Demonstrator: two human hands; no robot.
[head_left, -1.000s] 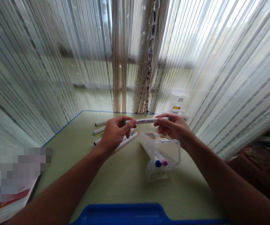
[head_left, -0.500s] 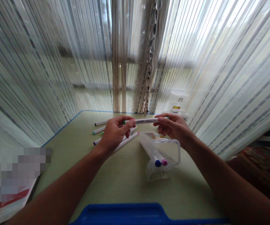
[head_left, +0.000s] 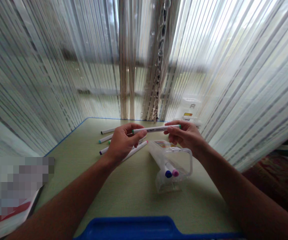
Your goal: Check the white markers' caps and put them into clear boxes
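A white marker [head_left: 156, 129] with green ends is held level above the table between both hands. My left hand [head_left: 125, 140] pinches its left end, and my right hand [head_left: 185, 135] grips it near the right end. Below the right hand lies a clear plastic case [head_left: 156, 156], its open end facing me. Inside it rest a blue-capped marker [head_left: 168, 174] and a pink-capped marker [head_left: 175, 172]. Several white markers with coloured tips, among them a pink-tipped marker [head_left: 137, 149] and a black-tipped marker [head_left: 107, 131], lie around and partly behind my left hand.
The pale green table [head_left: 123, 196] has a blue tray edge [head_left: 133, 226] in front. Another clear case [head_left: 191, 111] stands at the back right. String curtains [head_left: 96, 60] hang behind the table. At the left lies a partly blurred flat item [head_left: 21, 213].
The marker has turned slightly about its length, and its printed text shows differently. Fingers of my right hand have shifted on it, baring more of the green right end.
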